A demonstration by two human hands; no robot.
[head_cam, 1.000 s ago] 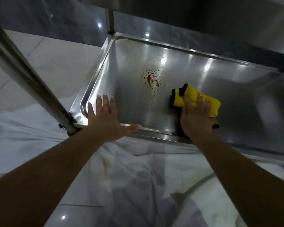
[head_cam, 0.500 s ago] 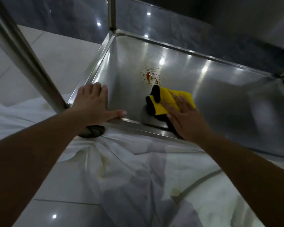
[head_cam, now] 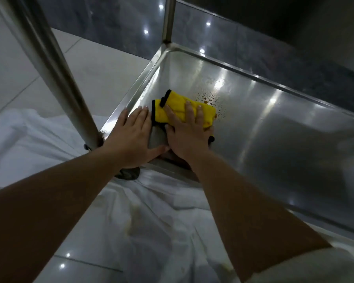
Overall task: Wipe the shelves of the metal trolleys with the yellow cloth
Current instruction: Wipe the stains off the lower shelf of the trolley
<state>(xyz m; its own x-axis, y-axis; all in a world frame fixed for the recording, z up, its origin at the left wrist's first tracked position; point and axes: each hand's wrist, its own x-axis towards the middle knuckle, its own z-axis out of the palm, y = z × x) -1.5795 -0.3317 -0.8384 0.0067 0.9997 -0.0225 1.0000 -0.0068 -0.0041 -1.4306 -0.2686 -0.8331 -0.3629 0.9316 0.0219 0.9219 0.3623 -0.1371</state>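
The lowest shelf of the metal trolley (head_cam: 284,127) is a shallow steel tray. A folded yellow cloth (head_cam: 177,107) with black edging lies on it near the left front corner. My right hand (head_cam: 187,133) presses flat on the cloth with straight, spread fingers. Small orange-brown drops (head_cam: 209,99) remain just beyond the cloth's far edge. My left hand (head_cam: 134,137) rests flat on the shelf's front left corner, fingers straight, right beside the cloth.
A slanted steel post (head_cam: 55,68) rises at the front left corner and another post (head_cam: 169,19) at the back left. A castor (head_cam: 128,173) sits under the corner. White sheeting (head_cam: 143,211) covers the pale tiled floor. A dark glossy wall stands behind.
My right hand has slid the cloth left and forward over most of the orange stain, ending next to my left hand. The view has shifted right and closer.
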